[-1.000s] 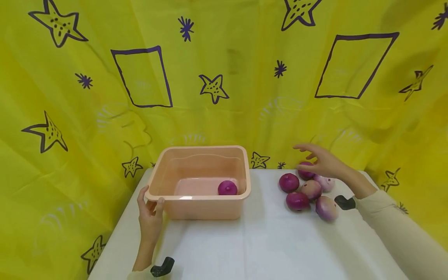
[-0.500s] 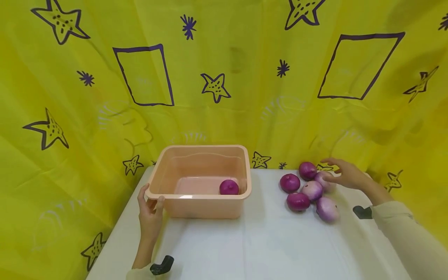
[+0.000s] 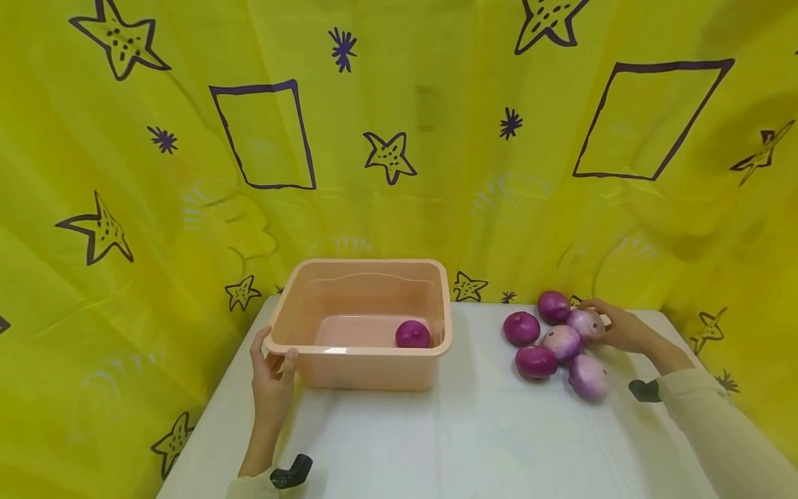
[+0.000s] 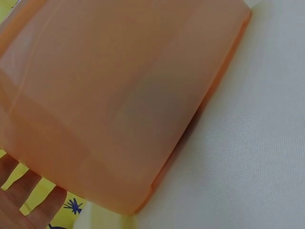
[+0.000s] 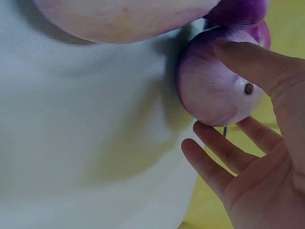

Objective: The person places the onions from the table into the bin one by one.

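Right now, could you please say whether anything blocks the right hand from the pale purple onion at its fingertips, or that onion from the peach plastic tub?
Nothing visible separates the right hand from the pale purple onion. Between it and the peach plastic tub lie other purple onions, then the tub's right rim.

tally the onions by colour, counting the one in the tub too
Deep purple onions: 4 (3 on the table, 1 in the tub)
Pale purple-and-white onions: 3 (all outside the tub)
Total: 7
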Action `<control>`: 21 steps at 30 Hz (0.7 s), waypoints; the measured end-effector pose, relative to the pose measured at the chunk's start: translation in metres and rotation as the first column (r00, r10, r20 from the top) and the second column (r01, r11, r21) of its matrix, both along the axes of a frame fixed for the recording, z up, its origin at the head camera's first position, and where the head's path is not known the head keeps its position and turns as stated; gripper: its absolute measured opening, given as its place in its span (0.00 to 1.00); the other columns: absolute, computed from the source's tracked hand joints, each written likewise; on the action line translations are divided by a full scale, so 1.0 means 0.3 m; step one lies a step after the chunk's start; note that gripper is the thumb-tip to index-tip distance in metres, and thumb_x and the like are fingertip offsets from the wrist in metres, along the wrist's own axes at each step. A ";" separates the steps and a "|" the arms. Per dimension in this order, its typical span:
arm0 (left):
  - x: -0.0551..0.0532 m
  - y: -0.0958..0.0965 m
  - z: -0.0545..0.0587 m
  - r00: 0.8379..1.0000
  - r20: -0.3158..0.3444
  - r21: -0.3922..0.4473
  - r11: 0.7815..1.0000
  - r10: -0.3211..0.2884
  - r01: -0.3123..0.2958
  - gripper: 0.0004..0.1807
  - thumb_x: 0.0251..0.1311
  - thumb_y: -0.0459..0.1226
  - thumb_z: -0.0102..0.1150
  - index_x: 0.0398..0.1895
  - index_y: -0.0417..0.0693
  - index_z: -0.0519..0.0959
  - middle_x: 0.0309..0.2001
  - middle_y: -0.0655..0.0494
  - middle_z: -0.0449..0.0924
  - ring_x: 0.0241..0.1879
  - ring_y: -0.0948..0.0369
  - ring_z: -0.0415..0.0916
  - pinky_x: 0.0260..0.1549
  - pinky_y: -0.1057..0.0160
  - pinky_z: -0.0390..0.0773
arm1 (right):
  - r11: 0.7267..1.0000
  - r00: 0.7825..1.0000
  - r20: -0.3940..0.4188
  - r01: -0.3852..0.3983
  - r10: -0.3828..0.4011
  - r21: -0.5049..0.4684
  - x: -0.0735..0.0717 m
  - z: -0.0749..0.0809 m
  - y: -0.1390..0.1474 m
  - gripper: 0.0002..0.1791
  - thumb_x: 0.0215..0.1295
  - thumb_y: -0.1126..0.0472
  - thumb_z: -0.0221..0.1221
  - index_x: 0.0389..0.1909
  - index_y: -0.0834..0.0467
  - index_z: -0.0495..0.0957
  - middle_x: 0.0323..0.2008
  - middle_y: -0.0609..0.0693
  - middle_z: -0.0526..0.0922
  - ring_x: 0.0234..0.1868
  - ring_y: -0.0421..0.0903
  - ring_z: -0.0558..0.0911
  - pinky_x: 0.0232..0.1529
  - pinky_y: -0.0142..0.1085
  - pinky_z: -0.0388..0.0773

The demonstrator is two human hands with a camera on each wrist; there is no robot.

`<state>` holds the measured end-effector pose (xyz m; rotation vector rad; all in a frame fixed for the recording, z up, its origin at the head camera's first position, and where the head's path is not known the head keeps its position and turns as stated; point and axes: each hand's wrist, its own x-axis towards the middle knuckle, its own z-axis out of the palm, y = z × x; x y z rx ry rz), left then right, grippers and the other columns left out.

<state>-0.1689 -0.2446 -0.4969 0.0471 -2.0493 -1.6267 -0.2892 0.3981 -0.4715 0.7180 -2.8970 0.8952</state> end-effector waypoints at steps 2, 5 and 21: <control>0.000 0.000 0.000 1.000 -0.001 0.000 1.000 0.000 0.000 0.35 0.75 0.34 0.53 0.80 0.57 0.52 0.76 0.43 0.61 0.59 0.68 0.72 0.50 0.79 0.74 | 1.000 1.000 0.028 0.014 -0.014 0.004 -0.001 -0.005 0.001 0.33 0.58 0.66 0.72 0.60 0.64 0.65 0.53 0.75 0.77 0.47 0.70 0.81 0.44 0.59 0.82; 0.000 0.002 0.002 1.000 -0.006 -0.001 1.000 0.003 -0.003 0.35 0.75 0.34 0.54 0.80 0.56 0.52 0.76 0.42 0.62 0.61 0.62 0.73 0.50 0.79 0.74 | 1.000 0.999 0.045 0.025 -0.026 0.010 -0.004 -0.011 0.001 0.33 0.59 0.66 0.72 0.60 0.62 0.63 0.53 0.76 0.76 0.47 0.72 0.80 0.44 0.63 0.80; 0.001 0.004 -0.001 1.000 0.001 0.008 1.000 -0.009 0.009 0.35 0.75 0.34 0.53 0.80 0.57 0.52 0.76 0.43 0.61 0.60 0.63 0.72 0.51 0.78 0.74 | 0.999 0.996 0.080 0.043 -0.043 0.007 -0.007 -0.027 0.012 0.34 0.60 0.66 0.71 0.61 0.61 0.61 0.56 0.77 0.74 0.53 0.80 0.75 0.47 0.70 0.77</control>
